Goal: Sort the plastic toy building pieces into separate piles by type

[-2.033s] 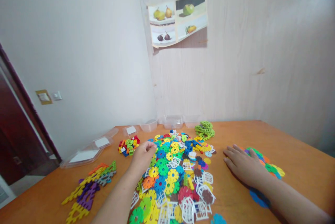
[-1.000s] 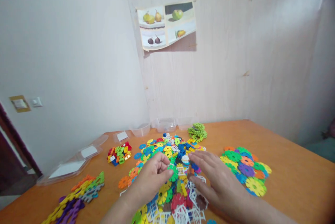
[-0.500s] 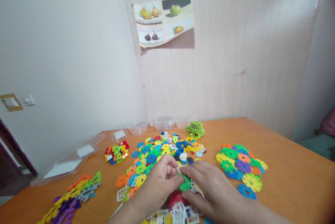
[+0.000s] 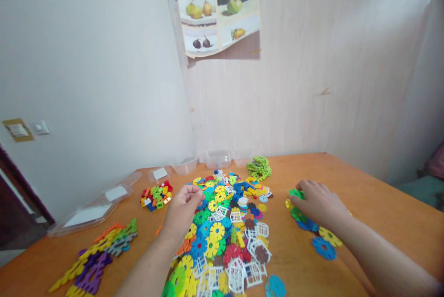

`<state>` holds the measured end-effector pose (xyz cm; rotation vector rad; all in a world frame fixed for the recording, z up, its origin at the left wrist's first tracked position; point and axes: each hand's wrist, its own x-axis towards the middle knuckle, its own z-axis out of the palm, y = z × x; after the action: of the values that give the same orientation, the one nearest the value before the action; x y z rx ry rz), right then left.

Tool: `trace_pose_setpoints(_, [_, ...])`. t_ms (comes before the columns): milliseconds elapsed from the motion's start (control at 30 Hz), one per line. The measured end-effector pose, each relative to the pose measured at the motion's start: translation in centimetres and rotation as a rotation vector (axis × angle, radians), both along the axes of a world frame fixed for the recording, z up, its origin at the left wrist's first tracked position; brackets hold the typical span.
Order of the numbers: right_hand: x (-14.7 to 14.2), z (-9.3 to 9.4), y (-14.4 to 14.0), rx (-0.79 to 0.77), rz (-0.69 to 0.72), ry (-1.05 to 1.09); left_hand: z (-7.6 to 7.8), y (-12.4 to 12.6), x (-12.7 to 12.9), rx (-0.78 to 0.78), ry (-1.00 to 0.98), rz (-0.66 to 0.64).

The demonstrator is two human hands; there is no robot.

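Note:
My right hand is over the right-hand pile of flower-shaped plastic discs. Its thumb and fingers close around the edge of a green notched disc, and the palm hides much of that pile. My left hand hovers at the left side of the large central heap with its fingers curled into a pinch. Whatever lies between those fingertips is hidden. Below it spread yellow discs, blue discs, a red disc and white lattice window pieces.
Small coloured blocks sit left of the heap, with interlocking strips nearer me. Green linking pieces are stacked at the back. Clear plastic tubs and lids line the wall side of the orange-brown table.
My hands, together over the heap around a green disc, have parted. The right has moved right to the side pile; the left has drawn back to the left.

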<state>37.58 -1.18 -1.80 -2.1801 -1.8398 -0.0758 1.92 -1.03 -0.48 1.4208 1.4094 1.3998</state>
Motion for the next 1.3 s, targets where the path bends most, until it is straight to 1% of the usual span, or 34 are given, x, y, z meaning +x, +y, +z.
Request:
trace_pose_setpoints(100, [1.0, -0.4, 0.3, -0.083, -0.071, 0.008, -0.4, 0.9, -1.3, 0.017, 0.067, 0.086])
trace_pose_setpoints(167, [1.1, -0.5, 0.3, -0.075, -0.088, 0.022, -0.8, 1.3, -2.0, 0.006, 0.169, 0.11])
trace_pose_setpoints(200, [1.1, -0.6, 0.3, -0.055, -0.085, 0.03, -1.0, 1.4, -2.3, -0.005, 0.231, 0.096])
trace_pose_setpoints(300, [0.3, -0.7, 0.2, 0.011, -0.035, 0.041, -1.6, 1.6, -2.9, -0.024, 0.457, 0.014])
trace_pose_setpoints(367, [-0.4, -0.8, 0.0, 0.042, 0.022, 0.029, -1.9, 1.6, -3.2, -0.008, 0.658, -0.021])
trace_pose_setpoints(467, [-1.5, -1.0, -0.3, 0.085, 0.114, 0.013, -2.1, 1.5, -3.3, 0.008, 0.932, -0.021])
trace_pose_setpoints(533, [-2.2, -1.1, -0.6, 0.112, 0.159, 0.016, -2.2, 1.5, -3.4, -0.002, 1.021, -0.012])
trace_pose_setpoints(600, [-2.7, -1.2, -0.9, 0.132, 0.197, 0.027, -2.4, 1.6, -3.4, -0.016, 1.037, -0.019])
trace_pose_setpoints(733, [-3.7, -1.2, -1.5, 0.142, 0.28, 0.063, -2.8, 1.8, -3.5, -0.051, 0.983, -0.05])
trace_pose_setpoints(900, [-4.7, -0.9, -2.2, 0.137, 0.332, 0.105, -2.0, 1.3, -3.5, -0.049, 1.043, -0.03])
trace_pose_setpoints(1033, [-5.0, -0.8, -2.4, 0.124, 0.358, 0.133, -1.6, 1.0, -3.7, -0.066, 1.072, -0.066])
trace_pose_setpoints(1100, [-5.1, -0.7, -2.5, 0.117, 0.365, 0.141, -1.8, 1.1, -3.8, -0.08, 1.032, -0.077])
trace_pose_setpoints(1200, [-5.2, -0.4, -2.5, 0.113, 0.376, 0.152, -2.2, 1.3, -3.8, -0.061, 0.915, -0.087])
trace_pose_setpoints(1300, [-5.5, 0.0, -2.8, 0.135, 0.394, 0.158, -2.0, 1.3, -3.3, -0.008, 0.79, -0.112])
